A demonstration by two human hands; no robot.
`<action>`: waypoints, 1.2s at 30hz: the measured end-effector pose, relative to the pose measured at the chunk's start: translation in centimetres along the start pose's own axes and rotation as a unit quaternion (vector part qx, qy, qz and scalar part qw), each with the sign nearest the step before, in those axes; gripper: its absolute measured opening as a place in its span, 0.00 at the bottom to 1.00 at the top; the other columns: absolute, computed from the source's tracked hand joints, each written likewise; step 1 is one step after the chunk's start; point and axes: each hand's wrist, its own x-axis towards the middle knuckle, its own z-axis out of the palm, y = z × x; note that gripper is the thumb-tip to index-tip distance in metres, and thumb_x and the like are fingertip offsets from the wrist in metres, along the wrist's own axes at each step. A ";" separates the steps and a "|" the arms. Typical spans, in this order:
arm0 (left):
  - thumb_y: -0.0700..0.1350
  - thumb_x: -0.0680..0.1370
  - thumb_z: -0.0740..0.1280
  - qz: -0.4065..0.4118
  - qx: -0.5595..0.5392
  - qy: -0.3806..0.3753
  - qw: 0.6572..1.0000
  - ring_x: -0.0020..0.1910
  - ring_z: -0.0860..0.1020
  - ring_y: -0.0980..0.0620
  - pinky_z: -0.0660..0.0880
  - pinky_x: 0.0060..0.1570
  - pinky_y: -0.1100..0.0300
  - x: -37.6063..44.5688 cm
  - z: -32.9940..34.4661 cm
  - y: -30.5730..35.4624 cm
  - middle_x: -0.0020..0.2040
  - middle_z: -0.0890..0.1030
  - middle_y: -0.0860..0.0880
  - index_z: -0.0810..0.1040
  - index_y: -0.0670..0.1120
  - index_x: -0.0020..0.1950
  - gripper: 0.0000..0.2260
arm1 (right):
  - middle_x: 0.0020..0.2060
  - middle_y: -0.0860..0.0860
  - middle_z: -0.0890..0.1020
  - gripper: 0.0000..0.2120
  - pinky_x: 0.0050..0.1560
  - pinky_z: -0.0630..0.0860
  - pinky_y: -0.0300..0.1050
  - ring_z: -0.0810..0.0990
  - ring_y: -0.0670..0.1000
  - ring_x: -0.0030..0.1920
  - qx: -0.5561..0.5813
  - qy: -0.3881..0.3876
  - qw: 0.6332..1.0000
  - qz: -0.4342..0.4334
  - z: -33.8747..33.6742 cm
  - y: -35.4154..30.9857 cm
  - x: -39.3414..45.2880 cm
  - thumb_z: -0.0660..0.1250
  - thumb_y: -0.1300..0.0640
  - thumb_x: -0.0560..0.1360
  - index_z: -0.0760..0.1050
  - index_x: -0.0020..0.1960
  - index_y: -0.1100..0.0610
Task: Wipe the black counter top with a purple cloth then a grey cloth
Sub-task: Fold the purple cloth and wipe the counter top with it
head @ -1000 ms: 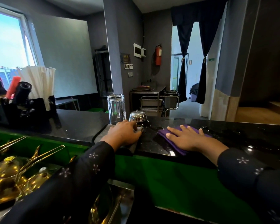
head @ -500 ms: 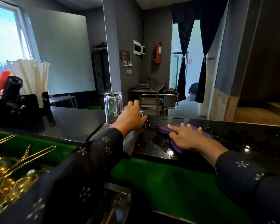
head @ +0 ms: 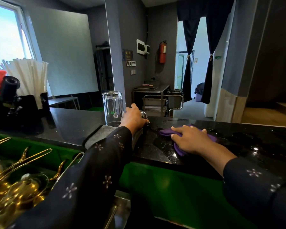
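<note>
The black counter top [head: 69, 124] runs across the middle of the view, wet and glossy on its right half. My right hand [head: 188, 138] presses flat on the folded purple cloth [head: 178, 148]. My left hand [head: 133, 119] is curled over a small metal call bell [head: 144, 115], most of which it hides. A grey cloth [head: 102, 135] lies flat on the counter under my left forearm, beside the bell.
An upturned clear glass [head: 113, 109] stands just left of my left hand. A black organiser [head: 15, 109] with white straws [head: 30, 76] sits at the counter's far left. Gold teapots [head: 20, 187] fill the lower shelf below the green front panel [head: 172, 187].
My left hand has moved from the grey cloth forward onto the call bell and closed over it. My right hand has stayed flat on the purple cloth, sliding it slightly away.
</note>
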 end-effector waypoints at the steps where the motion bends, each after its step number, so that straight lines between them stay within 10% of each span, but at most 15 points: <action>1: 0.51 0.70 0.75 -0.003 -0.006 0.000 1.000 0.65 0.70 0.37 0.70 0.65 0.44 0.0 -0.1 0.1 0.67 0.67 0.37 0.60 0.40 0.71 0.37 | 0.76 0.52 0.61 0.23 0.72 0.45 0.67 0.56 0.57 0.76 0.009 0.008 1.000 -0.002 0.0 0.0 0.0 0.52 0.43 0.81 0.59 0.76 0.43; 8: 0.52 0.68 0.76 0.003 -0.025 -0.014 1.000 0.59 0.72 0.43 0.72 0.61 0.50 0.1 -0.7 0.7 0.64 0.68 0.39 0.71 0.39 0.60 0.27 | 0.49 0.54 0.79 0.13 0.71 0.56 0.63 0.75 0.58 0.58 0.110 0.086 0.990 0.018 0.1 0.2 0.4 0.54 0.51 0.81 0.77 0.51 0.52; 14: 0.53 0.67 0.77 0.029 -0.029 -0.002 0.999 0.46 0.72 0.48 0.72 0.46 0.56 0.4 -1.5 0.9 0.56 0.74 0.42 0.72 0.42 0.50 0.22 | 0.31 0.52 0.72 0.19 0.50 0.63 0.52 0.72 0.58 0.43 0.240 0.156 0.957 0.056 -0.4 0.3 2.3 0.55 0.55 0.80 0.68 0.31 0.55; 28: 0.53 0.67 0.77 0.087 -0.040 0.036 0.995 0.45 0.76 0.47 0.74 0.43 0.56 2.3 -5.5 3.0 0.52 0.75 0.44 0.70 0.44 0.45 0.20 | 0.45 0.57 0.76 0.17 0.63 0.65 0.59 0.74 0.59 0.54 0.230 0.057 0.971 0.023 0.8 -3.9 9.7 0.52 0.53 0.80 0.71 0.37 0.54; 32: 0.54 0.67 0.77 0.095 -0.037 0.038 0.994 0.49 0.77 0.45 0.75 0.45 0.55 2.7 -5.9 3.2 0.52 0.76 0.43 0.70 0.43 0.44 0.21 | 0.69 0.56 0.71 0.20 0.72 0.54 0.66 0.66 0.59 0.71 0.131 -0.037 0.990 -0.043 1.0 -5.5 10.1 0.46 0.50 0.83 0.73 0.63 0.53; 36: 0.54 0.67 0.77 0.091 -0.042 0.032 0.994 0.46 0.76 0.47 0.75 0.43 0.56 2.6 -5.4 2.7 0.49 0.75 0.45 0.71 0.44 0.45 0.21 | 0.79 0.49 0.49 0.23 0.72 0.40 0.68 0.45 0.55 0.78 0.006 -0.112 0.991 -0.079 1.0 -6.3 9.0 0.40 0.45 0.83 0.50 0.78 0.43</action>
